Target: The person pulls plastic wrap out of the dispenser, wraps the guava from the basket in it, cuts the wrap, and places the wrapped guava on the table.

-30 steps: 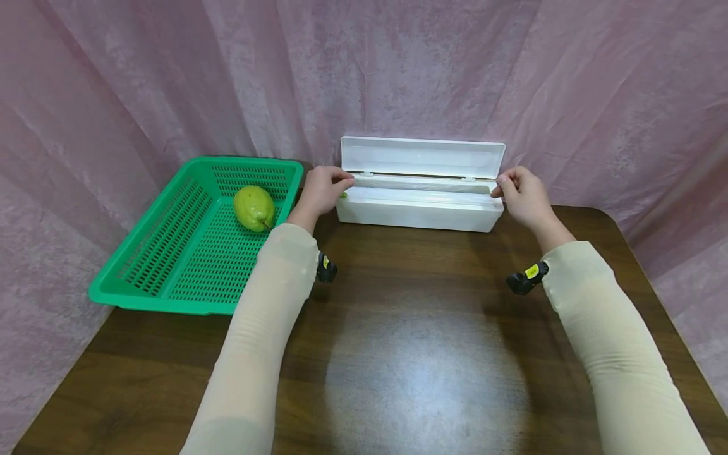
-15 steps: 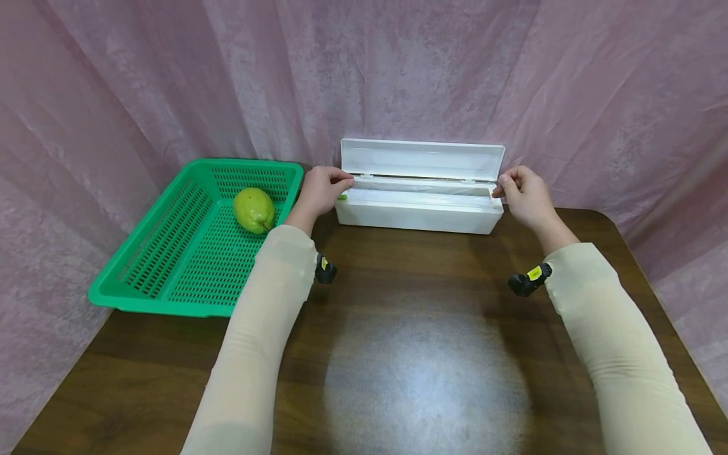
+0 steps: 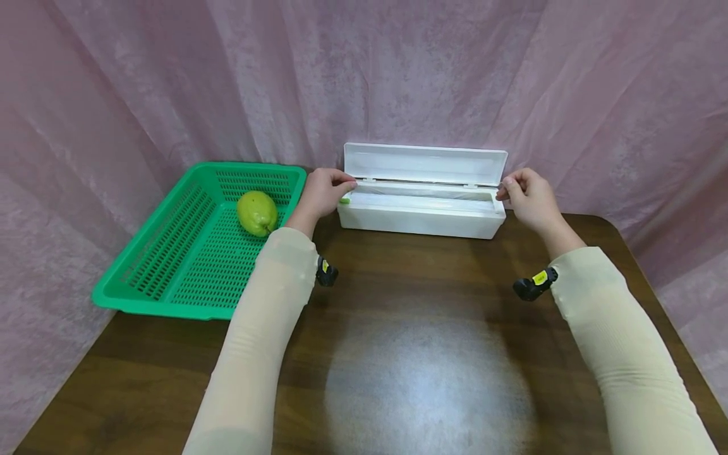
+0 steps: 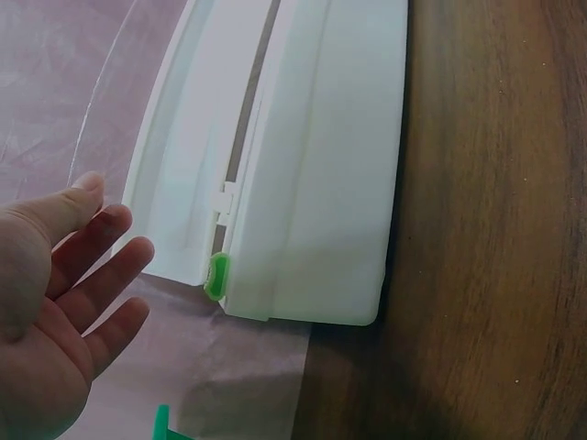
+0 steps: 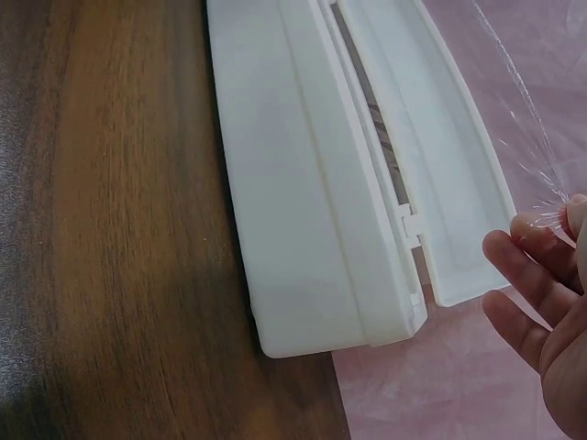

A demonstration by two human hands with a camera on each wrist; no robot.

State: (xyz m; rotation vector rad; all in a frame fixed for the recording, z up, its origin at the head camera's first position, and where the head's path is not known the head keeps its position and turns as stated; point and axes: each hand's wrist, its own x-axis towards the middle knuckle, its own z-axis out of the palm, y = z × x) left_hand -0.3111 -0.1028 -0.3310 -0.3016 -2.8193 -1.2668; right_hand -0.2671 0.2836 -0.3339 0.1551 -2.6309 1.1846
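A long white cling film dispenser (image 3: 421, 222) lies across the back of the table, its lid (image 3: 426, 164) raised. Clear cling film (image 5: 548, 203) stretches between both hands above the box, its edge a thin bright line in the wrist views. At the box's left end, my left hand (image 3: 322, 193) pinches one corner of the film between thumb and forefinger. My right hand (image 3: 531, 197) pinches the opposite corner by the right end, where the film gathers into creases. A small green cutter slider (image 4: 216, 277) sits at the left end of the box.
On the left stands a green perforated basket (image 3: 165, 311) holding a green guava-like fruit (image 3: 257, 213). A pink curtain (image 3: 432, 69) hangs right behind the box. The dark wooden table (image 3: 421, 278) extends towards me.
The head view has tilted slightly, so the box and basket appear a little lower. My right hand has shifted slightly right. Both hands keep pinching the film.
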